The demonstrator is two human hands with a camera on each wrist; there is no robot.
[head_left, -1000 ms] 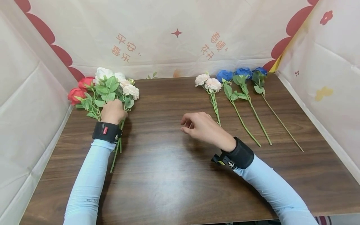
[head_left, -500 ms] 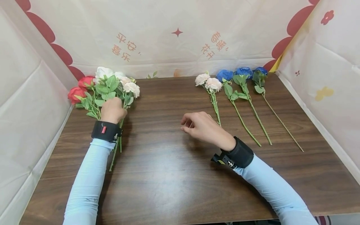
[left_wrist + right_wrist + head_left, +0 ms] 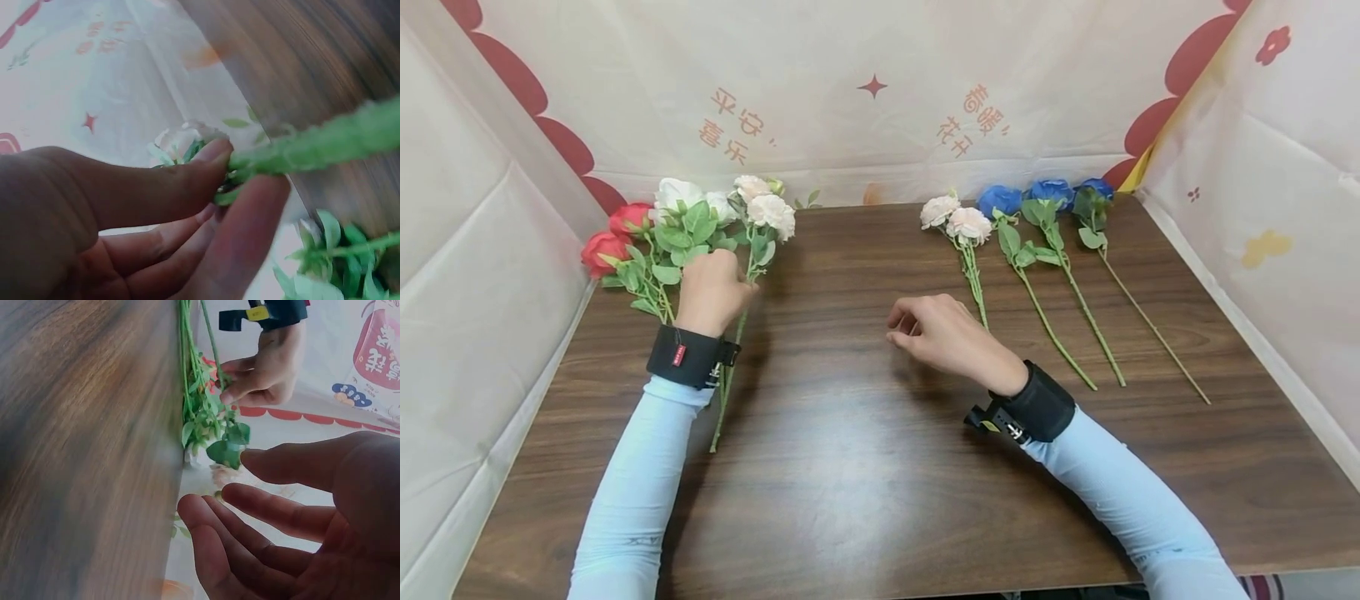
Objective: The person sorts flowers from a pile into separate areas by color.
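Observation:
My left hand pinches the green stem of a cream-white artificial flower between thumb and finger, as the left wrist view shows. The blooms of this spray point to the back and the stem slants down past the wrist. Beside and partly behind that hand lie red roses and white roses with green leaves. My right hand hovers around mid-table with loosely bent fingers, holding nothing. Nearest to it is a pale pink flower spray, its lower stem hidden behind the hand.
Several blue roses lie side by side at the back right, stems towards the front. The dark wooden table is enclosed by a printed white cloth at the back and sides.
My left hand has moved slightly right, carrying the cream-white flower away from the red and white roses. My right hand has barely moved.

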